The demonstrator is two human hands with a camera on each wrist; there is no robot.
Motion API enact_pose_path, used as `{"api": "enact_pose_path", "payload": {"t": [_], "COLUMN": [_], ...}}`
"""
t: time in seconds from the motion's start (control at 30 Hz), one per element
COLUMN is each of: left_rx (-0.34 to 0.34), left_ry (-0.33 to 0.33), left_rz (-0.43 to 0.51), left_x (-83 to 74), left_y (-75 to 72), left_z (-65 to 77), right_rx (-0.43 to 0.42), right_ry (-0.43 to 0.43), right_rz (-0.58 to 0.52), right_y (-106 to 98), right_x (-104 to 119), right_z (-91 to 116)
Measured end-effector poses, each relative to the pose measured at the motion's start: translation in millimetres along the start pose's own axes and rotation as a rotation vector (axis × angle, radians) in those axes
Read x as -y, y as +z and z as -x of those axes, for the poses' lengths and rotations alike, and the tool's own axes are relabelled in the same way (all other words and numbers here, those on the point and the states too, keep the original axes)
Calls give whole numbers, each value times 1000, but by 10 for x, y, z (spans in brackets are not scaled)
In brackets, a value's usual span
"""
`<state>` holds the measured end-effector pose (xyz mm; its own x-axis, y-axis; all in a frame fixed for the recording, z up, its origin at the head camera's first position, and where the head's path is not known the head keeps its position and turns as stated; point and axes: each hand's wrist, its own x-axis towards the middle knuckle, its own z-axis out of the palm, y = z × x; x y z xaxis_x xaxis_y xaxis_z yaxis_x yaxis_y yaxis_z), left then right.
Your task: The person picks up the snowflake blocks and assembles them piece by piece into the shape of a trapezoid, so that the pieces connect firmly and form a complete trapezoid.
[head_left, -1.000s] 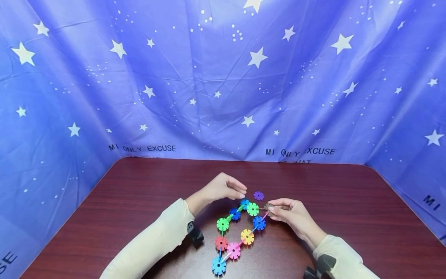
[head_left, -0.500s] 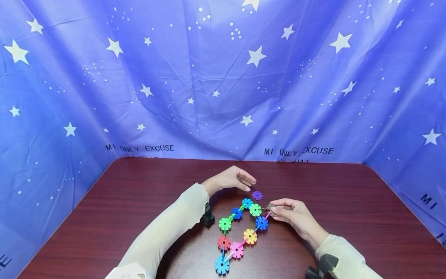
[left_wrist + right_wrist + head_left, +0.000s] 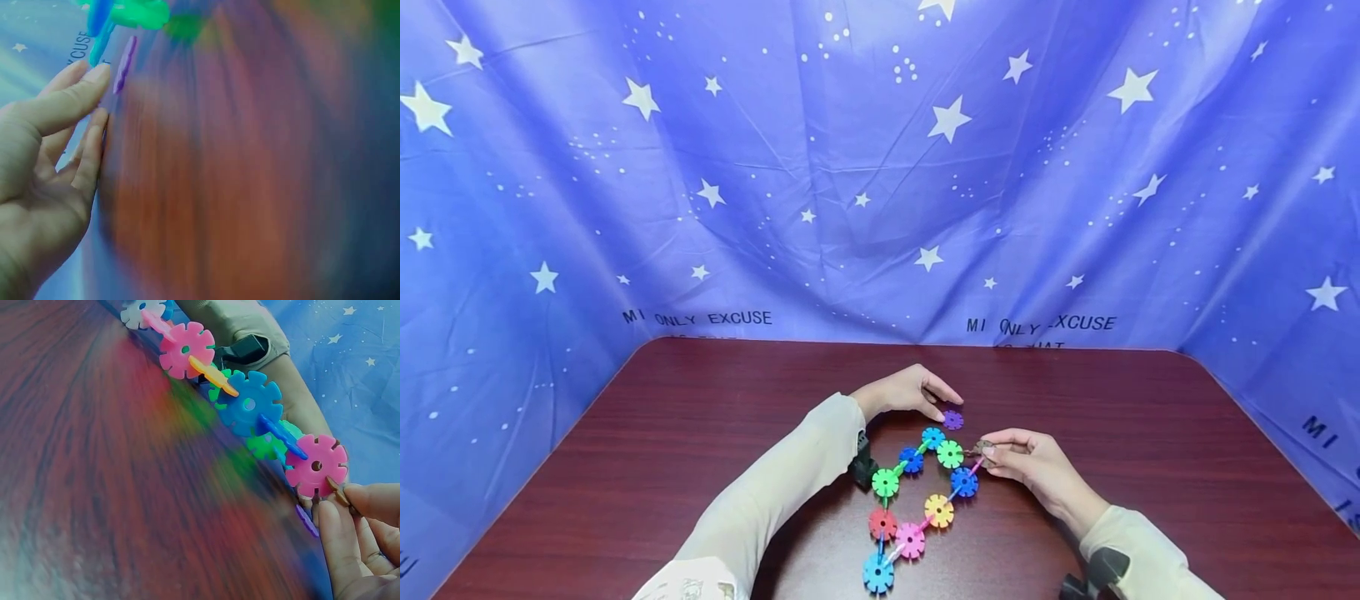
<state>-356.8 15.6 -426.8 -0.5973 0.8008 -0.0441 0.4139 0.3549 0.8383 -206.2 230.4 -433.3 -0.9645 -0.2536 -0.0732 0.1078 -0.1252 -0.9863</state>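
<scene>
My right hand [image 3: 1037, 468] pinches a brown notched disc [image 3: 982, 452] between thumb and fingers. That disc belongs to a chain of colourful snowflake discs slotted into one another, bent into a loop. In the right wrist view a pink disc [image 3: 317, 465] joins the brown one. A loose purple disc [image 3: 953, 420] lies on the table beyond the chain. My left hand [image 3: 908, 390] reaches over beside it, thumb tip right at its left edge, fingers stretched out. In the left wrist view the purple disc [image 3: 125, 65] shows edge-on, just past the fingertips.
A dark red wooden table [image 3: 737, 417] carries everything. The chain's near end, a light blue disc [image 3: 878, 573], points toward me. Behind the table hangs a blue curtain [image 3: 820, 167] with white stars. Each wrist wears a black camera mount [image 3: 863, 460].
My left hand has moved right and come down to the purple disc, from above the chain's far end. The right hand stays on the brown disc; the chain has barely shifted.
</scene>
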Motion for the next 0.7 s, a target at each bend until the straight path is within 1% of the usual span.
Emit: {"api": "enact_pose_path", "payload": {"t": [0.2, 0.3, 0.43, 0.53, 0.6, 0.7], "left_rx": [53, 53, 59, 71, 70, 45], "left_ry": [83, 97, 99, 85, 54, -1], "left_rz": [-180, -246, -296, -294, -257, -186], "left_x": [-1, -12, -45, -72, -81, -77], "left_y": [25, 27, 16, -4, -18, -35], "left_z": [-30, -35, -31, -8, 21, 72], "right_rx": [1, 2, 5, 9, 13, 14], "right_ry": [-18, -19, -14, -18, -33, -72], "right_rz": [7, 6, 6, -1, -8, -29], "right_y": [-19, -17, -11, -3, 2, 8], "right_x": [3, -4, 2, 5, 5, 2], "right_z": [9, 3, 2, 2, -1, -4]}}
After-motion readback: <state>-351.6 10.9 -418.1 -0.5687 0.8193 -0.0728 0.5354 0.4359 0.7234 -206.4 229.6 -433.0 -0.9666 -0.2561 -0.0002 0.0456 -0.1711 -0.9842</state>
